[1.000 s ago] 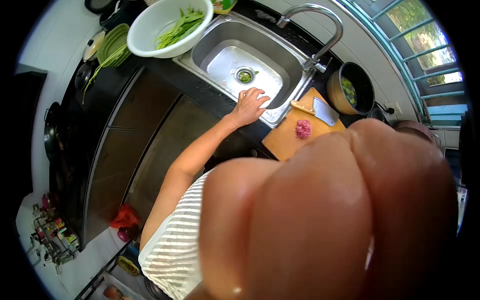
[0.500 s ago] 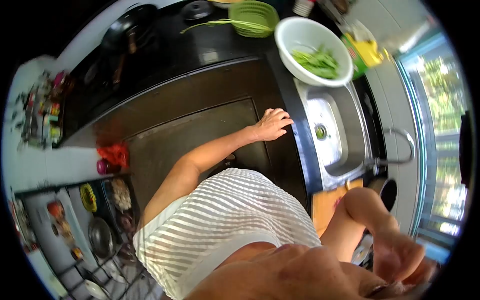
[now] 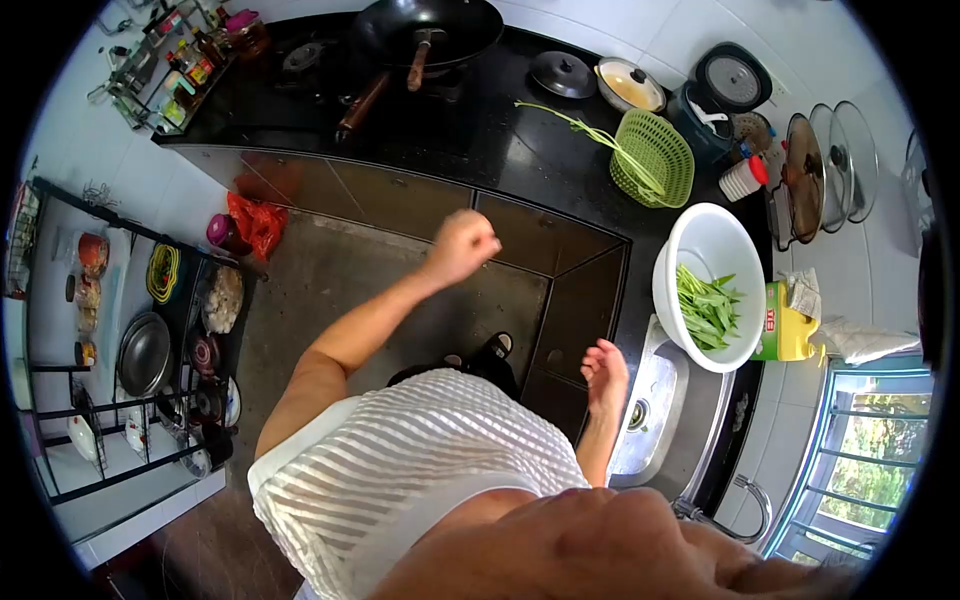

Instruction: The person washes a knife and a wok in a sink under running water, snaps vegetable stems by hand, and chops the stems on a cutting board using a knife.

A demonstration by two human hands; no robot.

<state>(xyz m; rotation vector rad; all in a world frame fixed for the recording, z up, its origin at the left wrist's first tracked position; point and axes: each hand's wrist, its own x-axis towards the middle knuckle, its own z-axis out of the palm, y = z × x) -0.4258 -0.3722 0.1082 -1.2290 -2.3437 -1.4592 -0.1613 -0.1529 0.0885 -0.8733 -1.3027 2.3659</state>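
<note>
Here's the person at the bend of the counter (image 3: pixel 545 160), and the left hand (image 3: pixel 462 247) is out over the floor, its fingers folded under and blurred; I can't tell how tightly they close, and no object shows in it. The right hand (image 3: pixel 606 377) is easier to read: fingers apart, nothing held, just beside the sink (image 3: pixel 690 420).

On to the containers! The white bowl (image 3: pixel 712 250) sits at the near end of that sink, its rim overlapping the metal from this angle, with a loose heap of leafy greens (image 3: pixel 712 310) inside, plenty of bare wall showing around them. Further along, the green basket (image 3: pixel 668 145) has long thin stems (image 3: pixel 577 124) draped across it, their ends reaching out over the counter — no leaves in there that I can spot.

So the score as it stands: leaves gathered in the bowl, stems lying apart in the basket, and the greens not over at the wok (image 3: pixel 460 25), which waits on the far stretch of counter. How much work is left on either pile, the view doesn't settle. Beside the bowl stands a yellow jug (image 3: pixel 797 335) — its contents hidden — and near the basket, a red-capped jar (image 3: pixel 743 180).
</note>
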